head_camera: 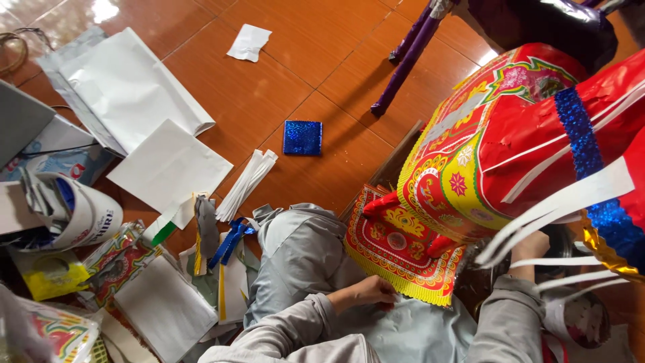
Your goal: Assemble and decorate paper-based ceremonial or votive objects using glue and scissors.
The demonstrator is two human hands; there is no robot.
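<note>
Left hand (366, 294) pinches fringed paper panel (396, 252) at its near edge; right hand (529, 247) props paper model (517, 134), grip hidden. Light, flimsy, tearable; hold by edges.

That big red paper figure (531, 134) is shiny foil-like paper with glittery blue strips. Floor (295, 74) is glossy orange tile, white sheets (168, 165) look matt plain paper.

Bare tiled floor (295, 74) lies open ahead, broken only by 1 blue square (302, 138). White sheets (134, 101) crowd the left; the red paper figure (524, 141) blocks the right.
</note>
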